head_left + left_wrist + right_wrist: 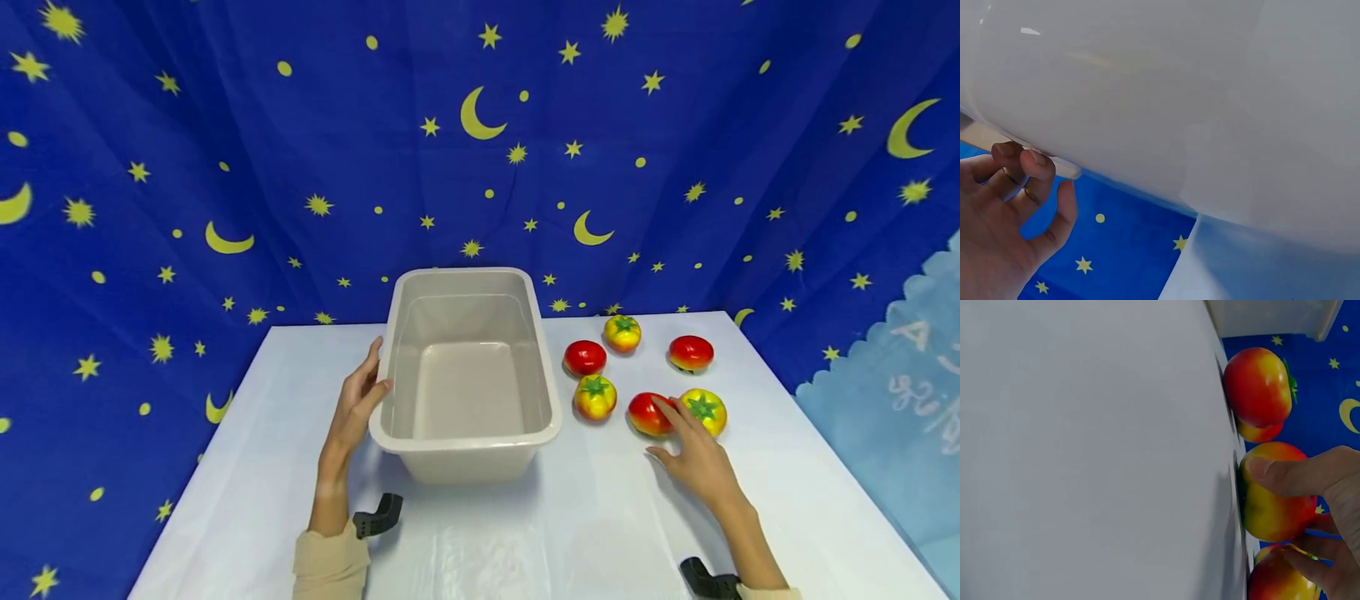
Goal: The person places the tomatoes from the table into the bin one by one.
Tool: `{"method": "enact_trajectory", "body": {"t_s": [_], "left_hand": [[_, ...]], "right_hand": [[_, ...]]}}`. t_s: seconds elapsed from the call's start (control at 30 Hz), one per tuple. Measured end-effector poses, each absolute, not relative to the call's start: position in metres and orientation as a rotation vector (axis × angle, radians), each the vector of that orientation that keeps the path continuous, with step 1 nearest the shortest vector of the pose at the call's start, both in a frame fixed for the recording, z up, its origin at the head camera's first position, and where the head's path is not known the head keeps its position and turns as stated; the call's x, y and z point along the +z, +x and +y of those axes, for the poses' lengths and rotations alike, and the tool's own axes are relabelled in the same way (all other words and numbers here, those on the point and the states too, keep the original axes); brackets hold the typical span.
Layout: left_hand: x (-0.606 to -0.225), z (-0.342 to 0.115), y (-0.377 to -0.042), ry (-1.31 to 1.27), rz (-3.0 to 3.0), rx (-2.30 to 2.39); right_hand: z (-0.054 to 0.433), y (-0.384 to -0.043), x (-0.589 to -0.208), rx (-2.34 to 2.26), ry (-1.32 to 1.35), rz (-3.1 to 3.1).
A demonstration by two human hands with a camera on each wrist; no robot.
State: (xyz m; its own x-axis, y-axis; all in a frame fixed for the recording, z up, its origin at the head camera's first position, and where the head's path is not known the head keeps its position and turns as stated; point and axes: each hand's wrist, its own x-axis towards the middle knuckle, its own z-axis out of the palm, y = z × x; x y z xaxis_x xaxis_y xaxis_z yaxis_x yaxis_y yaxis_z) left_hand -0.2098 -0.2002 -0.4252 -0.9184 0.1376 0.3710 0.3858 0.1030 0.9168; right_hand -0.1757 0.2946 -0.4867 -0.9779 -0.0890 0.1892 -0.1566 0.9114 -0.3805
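My left hand [354,408] holds the left rim of a beige plastic bin [480,460], thumb at the edge and fingers along its outer side. Its curled fingers [1038,169] also show by the rim in the left wrist view. My right hand [701,467] reaches round a red toy tomato [647,415]. Its fingers lie over the tomato's far right side, while the thumb stands a little apart in front. In the right wrist view the thumb [1285,478] crosses before that tomato [1272,515]. A yellow tomato [705,410] with a green leafy top sits just beyond these fingers.
Two red tomatoes [585,357] [691,353] and two yellow ones [595,397] [622,333] lie right of the bin on the white table [600,525]. A blue star-patterned curtain [345,125] hangs behind.
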Motion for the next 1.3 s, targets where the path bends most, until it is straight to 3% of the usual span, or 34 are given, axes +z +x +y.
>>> {"method": "enact_trajectory", "body": {"t_s": [0.77,1.3], "left_hand": [[-0.425,-0.197,-0.218,-0.587,-2.166,-1.87],[-0.427,-0.196,-0.218,-0.599,-2.12,-1.92]], "right_hand": [[0.31,-0.183,-0.497,0.802,0.287,-2.636],[0.291,-0.197,-0.462,0.9,0.296,-2.588]]}}
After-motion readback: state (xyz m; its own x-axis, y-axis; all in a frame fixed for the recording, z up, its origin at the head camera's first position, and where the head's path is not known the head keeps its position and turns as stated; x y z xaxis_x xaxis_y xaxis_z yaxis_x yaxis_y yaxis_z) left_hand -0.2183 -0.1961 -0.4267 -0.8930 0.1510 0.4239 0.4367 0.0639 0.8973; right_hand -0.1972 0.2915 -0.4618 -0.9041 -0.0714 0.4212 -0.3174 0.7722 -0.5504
